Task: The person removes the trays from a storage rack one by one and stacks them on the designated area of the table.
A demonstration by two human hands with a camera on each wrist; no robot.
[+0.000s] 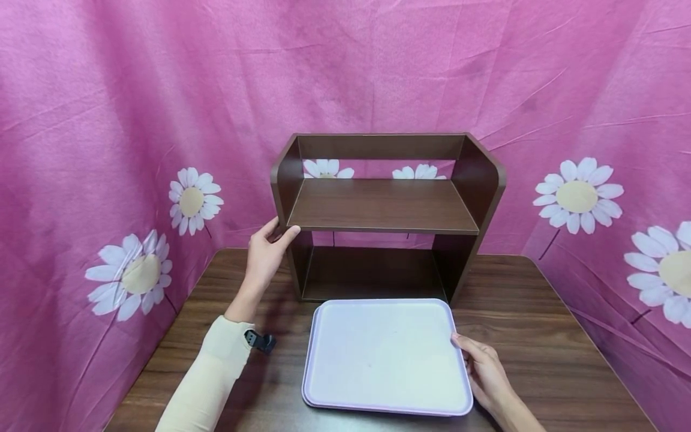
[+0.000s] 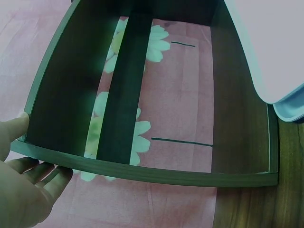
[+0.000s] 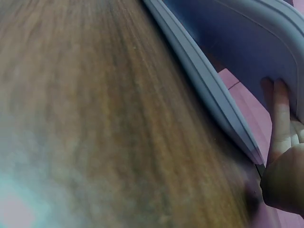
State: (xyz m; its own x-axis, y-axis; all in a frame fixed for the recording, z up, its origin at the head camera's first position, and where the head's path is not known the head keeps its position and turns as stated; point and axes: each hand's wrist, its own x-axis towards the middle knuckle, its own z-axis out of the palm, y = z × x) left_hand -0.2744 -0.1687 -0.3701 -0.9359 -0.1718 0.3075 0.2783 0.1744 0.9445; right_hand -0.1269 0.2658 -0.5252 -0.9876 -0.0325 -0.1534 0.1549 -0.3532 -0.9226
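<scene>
A dark brown two-tier wooden shelf stands upright on the table. My left hand grips the front edge of its left side panel, thumb in front and fingers around the outer side, as the left wrist view also shows. In front of the shelf, a pale lavender tray lies over a second tray. My right hand pinches the upper tray's right edge, with fingers beneath it. In the right wrist view that edge is raised, leaving a gap above the lower tray.
The wood-grain table extends to both sides of the trays. A pink curtain with white daisies hangs behind and beside it. A dark strap sits around the left wrist.
</scene>
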